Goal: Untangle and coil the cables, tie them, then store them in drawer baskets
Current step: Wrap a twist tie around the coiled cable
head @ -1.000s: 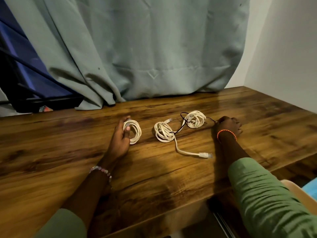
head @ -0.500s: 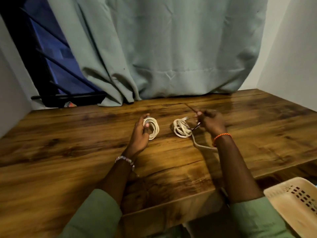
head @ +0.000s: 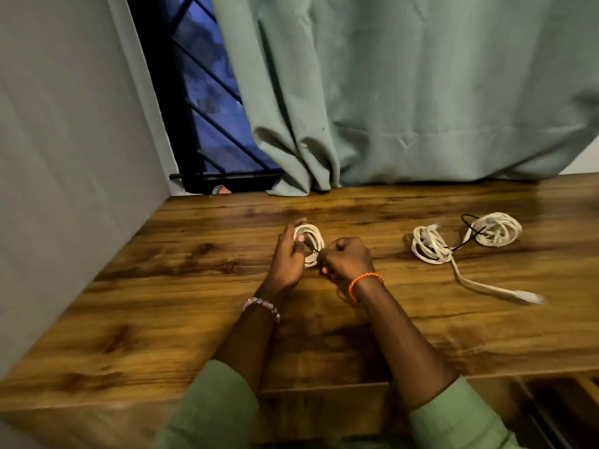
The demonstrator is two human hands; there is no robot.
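A small white coiled cable (head: pixel 313 243) stands on edge on the wooden table (head: pixel 181 306), held by my left hand (head: pixel 289 254). My right hand (head: pixel 346 260) is closed in a fist right beside the coil, pinching a thin black tie that runs across the coil's loops. To the right lie two more white coils: a loose one (head: pixel 429 244) with a long tail ending in a plug (head: pixel 528 298), and a rounder one (head: pixel 496 229) behind it. A black tie (head: pixel 466 238) lies between those two.
A grey wall (head: pixel 64 189) borders the table on the left. A green curtain (head: pixel 405 92) hangs at the back beside a dark barred window (head: pixel 207 108). The table's front edge runs below my forearms, with a dark drawer opening (head: pixel 557 409) at lower right.
My right hand left the two coils on the right and came over to the coil in my left hand, bringing a black tie. The view swung left.
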